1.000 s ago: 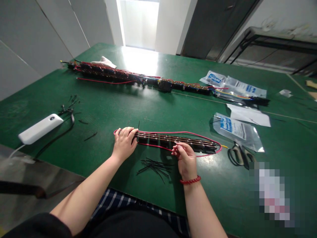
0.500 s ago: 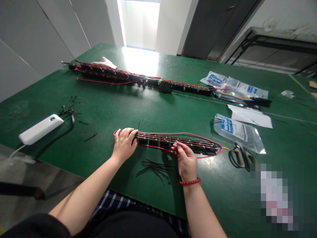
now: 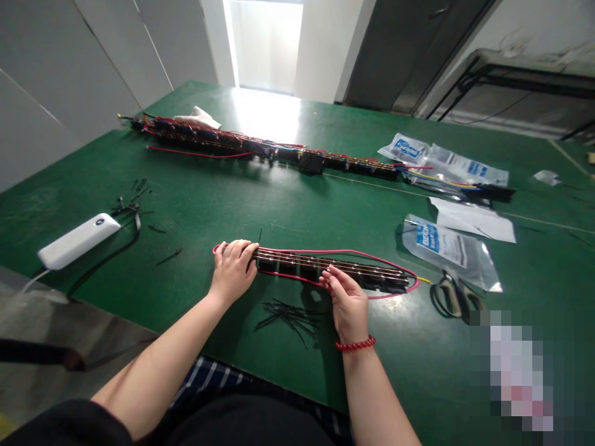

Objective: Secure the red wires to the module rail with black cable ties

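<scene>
A long black strip with thin wires stretched along its top lies in front of me, and a red wire loops around it. My left hand is closed over its left end, thumb on the near side. A thin black tie end stands up just past those fingers. Over the strip's middle near edge, my right hand has its fingertips pinched together; whatever is between them is too small to make out. Several black cable ties lie in a loose pile on the near side, between my forearms.
A longer wired assembly lies across the back of the green table. On the left are a white oblong device and black scraps. Scissors, plastic bags and white paper lie on the right.
My right fingertips have shifted slightly left along the strip, still pinched. The left hand keeps its place on the strip's end. The view has moved a little.
</scene>
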`<state>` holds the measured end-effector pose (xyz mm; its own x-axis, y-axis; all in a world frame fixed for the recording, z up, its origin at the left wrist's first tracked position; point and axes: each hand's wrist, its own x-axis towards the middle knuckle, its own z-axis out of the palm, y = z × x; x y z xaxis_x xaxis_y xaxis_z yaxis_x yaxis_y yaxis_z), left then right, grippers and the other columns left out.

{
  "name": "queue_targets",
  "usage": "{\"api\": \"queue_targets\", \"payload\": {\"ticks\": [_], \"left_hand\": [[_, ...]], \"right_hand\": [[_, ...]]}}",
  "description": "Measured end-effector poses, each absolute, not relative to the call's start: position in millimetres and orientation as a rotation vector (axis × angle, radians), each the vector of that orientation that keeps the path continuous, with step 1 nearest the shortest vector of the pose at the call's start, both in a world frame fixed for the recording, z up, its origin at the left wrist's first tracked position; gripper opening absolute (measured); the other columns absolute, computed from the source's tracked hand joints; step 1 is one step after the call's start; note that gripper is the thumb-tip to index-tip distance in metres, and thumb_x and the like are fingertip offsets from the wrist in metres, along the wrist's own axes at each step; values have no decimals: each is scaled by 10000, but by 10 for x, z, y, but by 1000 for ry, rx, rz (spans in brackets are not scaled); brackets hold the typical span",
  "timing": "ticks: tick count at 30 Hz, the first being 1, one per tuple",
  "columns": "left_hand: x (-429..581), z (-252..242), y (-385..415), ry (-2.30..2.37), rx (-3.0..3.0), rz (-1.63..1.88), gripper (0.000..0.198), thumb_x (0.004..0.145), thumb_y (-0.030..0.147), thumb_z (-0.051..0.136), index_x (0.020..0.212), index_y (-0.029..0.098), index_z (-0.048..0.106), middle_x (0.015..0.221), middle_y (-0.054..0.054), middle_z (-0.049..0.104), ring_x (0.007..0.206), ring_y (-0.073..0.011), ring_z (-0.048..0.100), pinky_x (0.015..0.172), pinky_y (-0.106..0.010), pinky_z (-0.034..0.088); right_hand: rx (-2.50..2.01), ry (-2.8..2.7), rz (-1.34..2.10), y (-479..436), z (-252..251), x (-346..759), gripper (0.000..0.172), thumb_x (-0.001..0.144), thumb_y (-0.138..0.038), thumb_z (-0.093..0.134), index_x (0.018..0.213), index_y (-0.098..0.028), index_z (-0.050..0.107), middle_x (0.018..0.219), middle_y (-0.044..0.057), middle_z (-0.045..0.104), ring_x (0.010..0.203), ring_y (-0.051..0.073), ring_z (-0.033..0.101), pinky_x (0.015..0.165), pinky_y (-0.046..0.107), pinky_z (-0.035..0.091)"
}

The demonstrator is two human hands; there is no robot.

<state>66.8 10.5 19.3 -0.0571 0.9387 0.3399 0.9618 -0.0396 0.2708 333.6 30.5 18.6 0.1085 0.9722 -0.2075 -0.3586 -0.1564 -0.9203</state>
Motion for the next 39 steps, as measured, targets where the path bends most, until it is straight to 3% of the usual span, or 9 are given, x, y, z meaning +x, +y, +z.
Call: {"api": "queue_targets", "payload": {"ticks": [5, 15, 23, 39], "left_hand": [[674, 197, 108, -2133, -2127, -685, 384, 902, 254, 497, 1281, 269, 553, 1289, -89, 619, 1267, -269, 517, 1172, -548, 220], [665, 177, 113, -2128, -2130, -694, 376, 910, 264, 489, 1280, 265, 554, 1292, -92, 613, 1272, -270, 509, 1175, -544, 213], [666, 173, 117, -2110, -2141, -713, 386, 908, 254, 491, 1289, 257, 553, 1287, -96, 617, 1270, -276, 510, 1171, -549, 221], [660, 185, 118, -2100, -2150, -746, 377, 910, 249, 495, 1282, 241, 559, 1288, -91, 621, 1268, -267, 518, 1174, -541, 231]], "right_hand": [[-1098, -745, 1401, 311, 179, 3357, 269, 772, -367, 775, 985, -203, 760, 916, 67, 775, 803, 178, 729, 794, 368, 607], [-1189, -809, 1305, 301, 173, 3301, 268, 737, -370, 791, 934, -192, 751, 865, 45, 756, 770, 156, 711, 725, 318, 614], [-1155, -852, 1258, 306, 197, 3286, 303, 719, -372, 819, 913, -210, 651, 837, 30, 753, 765, 163, 726, 718, 311, 610], [-1171, -897, 1264, 322, 214, 3303, 242, 695, -370, 819, 842, -220, 698, 780, 18, 744, 682, 147, 689, 644, 279, 559]]}}
